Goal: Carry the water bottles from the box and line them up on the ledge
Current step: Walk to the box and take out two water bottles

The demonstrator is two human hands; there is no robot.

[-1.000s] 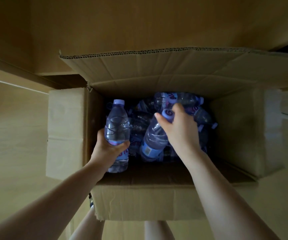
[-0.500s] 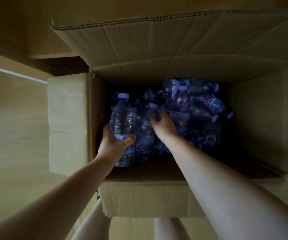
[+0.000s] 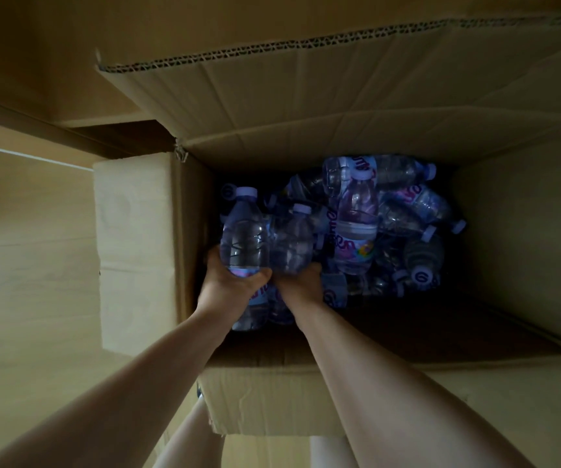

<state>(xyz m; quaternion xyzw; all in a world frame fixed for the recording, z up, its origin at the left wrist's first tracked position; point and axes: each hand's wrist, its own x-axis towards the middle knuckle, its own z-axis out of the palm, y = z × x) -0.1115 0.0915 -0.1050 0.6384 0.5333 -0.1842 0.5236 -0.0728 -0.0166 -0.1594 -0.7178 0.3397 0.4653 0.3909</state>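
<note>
An open cardboard box sits on the floor below me, with several clear water bottles with pale caps piled inside. My left hand grips one upright bottle around its middle at the box's left side. Right beside it, my right hand grips a second bottle, cap pointing away from me. Another labelled bottle lies on top of the pile just to the right. No ledge is in view.
The box's far flap stands up, and the left and right flaps fold outward. Pale wooden floor surrounds the box. A dark wooden edge runs along the upper left. My legs show below the box.
My right hand slid left and took hold of a bottle next to the one in my left hand. My head moved closer over the box.
</note>
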